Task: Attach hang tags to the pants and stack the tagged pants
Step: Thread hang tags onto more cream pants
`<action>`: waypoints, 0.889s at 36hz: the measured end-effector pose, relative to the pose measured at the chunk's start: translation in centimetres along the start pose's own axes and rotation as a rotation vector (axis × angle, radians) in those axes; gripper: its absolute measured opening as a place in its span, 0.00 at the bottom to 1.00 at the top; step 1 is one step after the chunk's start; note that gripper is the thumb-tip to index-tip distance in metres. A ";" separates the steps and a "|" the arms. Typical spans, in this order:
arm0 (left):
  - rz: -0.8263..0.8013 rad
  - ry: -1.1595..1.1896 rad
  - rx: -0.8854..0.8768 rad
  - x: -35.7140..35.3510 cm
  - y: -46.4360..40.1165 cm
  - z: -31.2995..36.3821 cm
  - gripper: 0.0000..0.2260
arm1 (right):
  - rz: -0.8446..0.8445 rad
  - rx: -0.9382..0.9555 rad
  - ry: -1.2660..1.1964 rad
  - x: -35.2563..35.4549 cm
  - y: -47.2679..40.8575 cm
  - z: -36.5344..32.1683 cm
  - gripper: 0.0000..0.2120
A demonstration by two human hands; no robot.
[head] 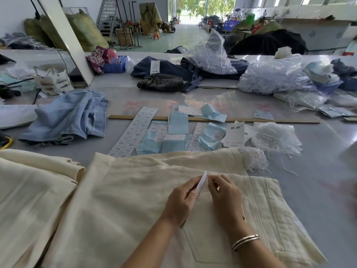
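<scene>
Cream pants [119,200] are being laid flat, back pocket up, directly in front of the wooden ruler [212,119]. A white hang tag [201,181] is being held edge-on above them. More cream pants [32,188] are lying folded just left of the spread pair.

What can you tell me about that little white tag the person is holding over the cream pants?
The white hang tag is a small, thin slip, paper or card by its look, seen almost edge-on and standing nearly upright. The left hand grips its lower part and the right hand pinches it near the top with curled fingers. It sits just above the cream pants, near a back pocket. Any print on it is too small to read.
</scene>
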State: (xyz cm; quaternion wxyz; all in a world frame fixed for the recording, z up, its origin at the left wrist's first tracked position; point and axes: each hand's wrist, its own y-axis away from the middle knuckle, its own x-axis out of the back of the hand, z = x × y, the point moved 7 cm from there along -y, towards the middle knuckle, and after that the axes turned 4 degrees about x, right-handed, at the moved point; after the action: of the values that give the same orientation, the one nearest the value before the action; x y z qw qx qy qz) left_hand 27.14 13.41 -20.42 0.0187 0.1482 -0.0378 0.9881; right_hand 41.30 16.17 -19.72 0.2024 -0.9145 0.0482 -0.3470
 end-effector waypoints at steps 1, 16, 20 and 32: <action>-0.005 0.003 -0.007 -0.1 0.0 0.0 0.20 | -0.003 0.008 0.007 0.0 0.0 -0.1 0.05; 0.129 0.158 0.264 0.5 -2.5 -0.9 0.10 | -0.134 0.080 0.156 -0.4 0.1 -1.6 0.11; 0.204 0.232 0.281 0.4 -2.5 -1.3 0.05 | -0.107 0.141 0.199 -0.2 0.2 -2.2 0.09; 0.330 0.260 0.303 1.9 -2.9 -1.8 0.08 | -0.042 0.022 -0.048 0.6 -0.1 -1.4 0.17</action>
State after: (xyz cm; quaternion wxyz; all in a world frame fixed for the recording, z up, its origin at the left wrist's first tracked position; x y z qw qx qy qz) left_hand 24.99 16.48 -21.36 -0.1604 0.0126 0.0897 0.9829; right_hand 40.82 15.69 -18.34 0.2062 -0.9210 0.0204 -0.3298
